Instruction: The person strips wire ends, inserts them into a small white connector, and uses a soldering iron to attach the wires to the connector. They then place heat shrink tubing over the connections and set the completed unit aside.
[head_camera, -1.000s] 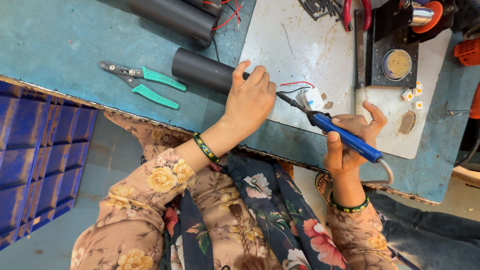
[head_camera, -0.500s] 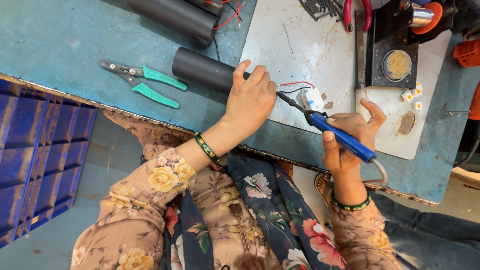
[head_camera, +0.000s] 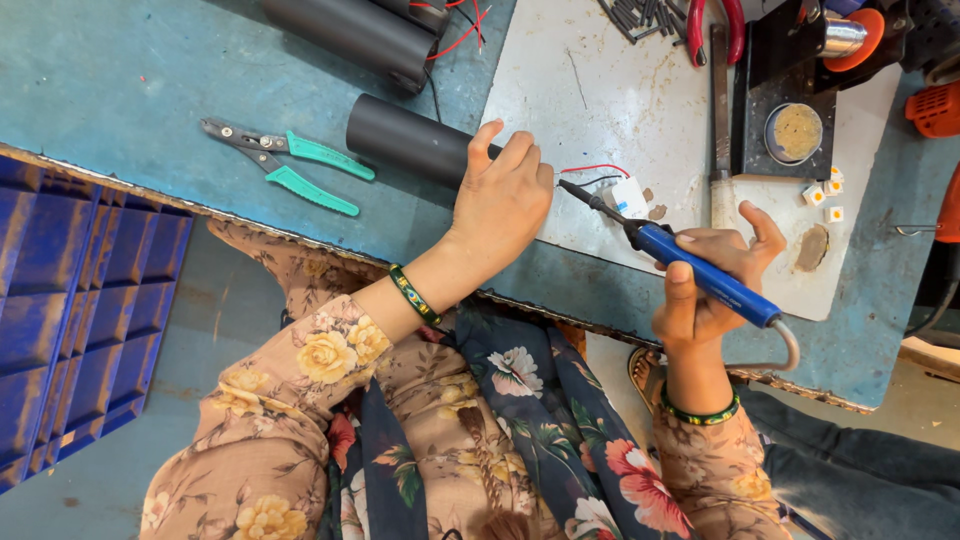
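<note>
My right hand (head_camera: 715, 280) grips a blue-handled soldering iron (head_camera: 700, 275), its dark tip pointing left toward a small white part (head_camera: 630, 197) with red and black wires (head_camera: 595, 170) on a white work board (head_camera: 600, 100). My left hand (head_camera: 500, 200) rests on the board's left edge beside that part, fingers curled; what it pinches is hidden. A black tube (head_camera: 405, 140) lies just behind the left hand.
Green-handled wire strippers (head_camera: 290, 165) lie on the blue bench (head_camera: 120, 70). A second black tube (head_camera: 350, 30) sits at the back. A tin of tip cleaner (head_camera: 797, 132) on a black stand, small white cubes (head_camera: 825, 190) and red pliers (head_camera: 715, 25) are at the right. Blue bins (head_camera: 70, 320) stand at the left.
The soldering iron's tip has stayed at the white part. Both hands have barely shifted.
</note>
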